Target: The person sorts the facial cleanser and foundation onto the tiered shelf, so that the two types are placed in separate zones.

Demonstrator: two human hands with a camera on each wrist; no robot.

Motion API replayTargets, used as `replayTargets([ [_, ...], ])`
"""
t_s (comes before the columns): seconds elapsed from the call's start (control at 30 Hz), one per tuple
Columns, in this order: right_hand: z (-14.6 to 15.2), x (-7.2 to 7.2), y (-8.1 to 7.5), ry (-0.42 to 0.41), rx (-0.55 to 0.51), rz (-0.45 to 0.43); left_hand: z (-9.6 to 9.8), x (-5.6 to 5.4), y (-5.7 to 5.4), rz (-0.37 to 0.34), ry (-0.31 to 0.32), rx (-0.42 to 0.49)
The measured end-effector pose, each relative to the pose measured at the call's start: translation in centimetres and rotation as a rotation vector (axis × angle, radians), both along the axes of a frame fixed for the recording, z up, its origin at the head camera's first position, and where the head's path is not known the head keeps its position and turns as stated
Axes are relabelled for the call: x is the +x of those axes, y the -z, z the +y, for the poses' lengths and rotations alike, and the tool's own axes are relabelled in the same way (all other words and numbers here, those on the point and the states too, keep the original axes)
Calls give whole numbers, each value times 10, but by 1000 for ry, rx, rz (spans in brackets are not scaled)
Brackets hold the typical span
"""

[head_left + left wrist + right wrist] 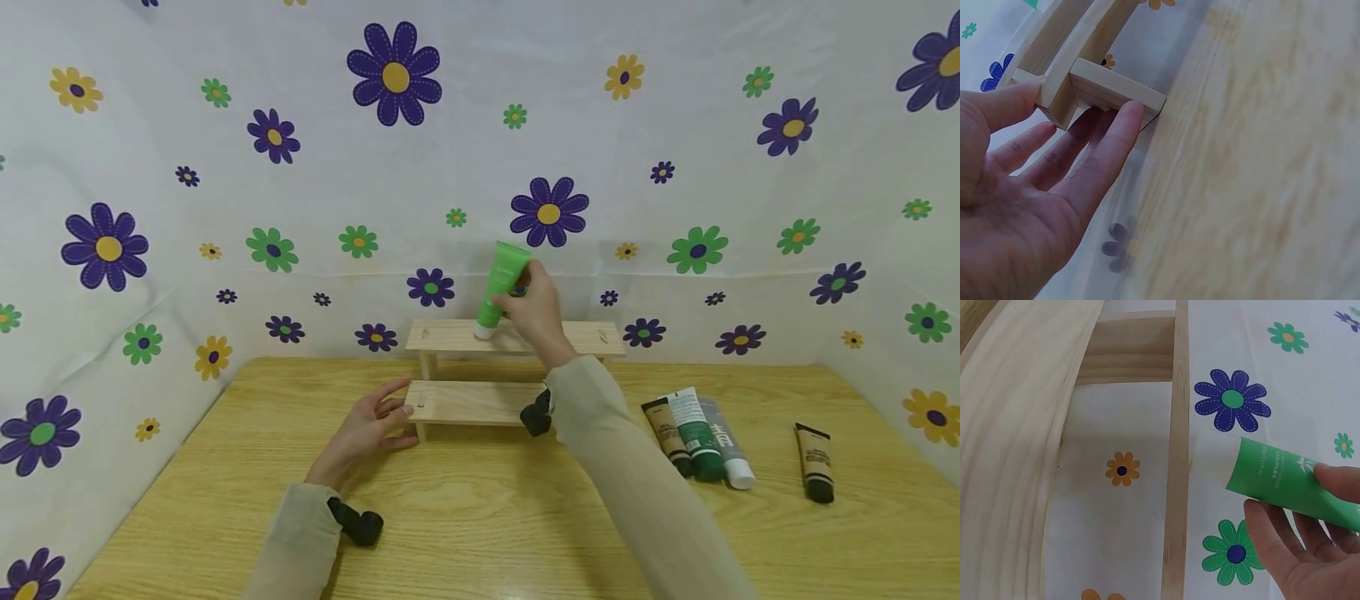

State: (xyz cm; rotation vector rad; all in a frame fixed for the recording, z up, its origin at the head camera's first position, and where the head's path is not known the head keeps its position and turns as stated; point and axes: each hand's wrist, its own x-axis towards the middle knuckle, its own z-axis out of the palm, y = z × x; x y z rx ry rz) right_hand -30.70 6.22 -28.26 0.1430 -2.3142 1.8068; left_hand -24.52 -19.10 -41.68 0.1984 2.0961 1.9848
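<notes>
My right hand (536,312) pinches a green squeeze tube (504,279) between thumb and fingers. The tube leans, its white cap (483,332) pointing down at the upper board (442,336) of a two-tier wooden stand (465,402). In the right wrist view the cap is beside that board's edge; whether they touch, I cannot tell. At the stand's lower left end, my left hand (371,425) grips the wood. Its thumb is on the board's end and a finger lies against the leg (1116,84), as the left wrist view shows.
Right of the stand, a gold-and-black tube (667,435), a white-and-green tube (697,433) and a grey tube (726,442) lie side by side on the wooden table (465,517). Another gold-and-black tube (815,462) lies farther right. A flower-patterned cloth (465,150) hangs behind.
</notes>
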Motion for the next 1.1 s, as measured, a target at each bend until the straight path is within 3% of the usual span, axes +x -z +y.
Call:
replayTargets([
  [0.23,-8,-1,3,-36,96,50,0,1,0,2,-2,5],
  [0.6,-8,0,6,-98,102,14,1,2,-3,-5,-9,-1],
  [0.8,4,3,7,-132,87,-22,2,2,-1,-2,-8,-1],
  [1.1,26,6,6,-167,55,-9,1,2,-2,-12,-7,13],
])
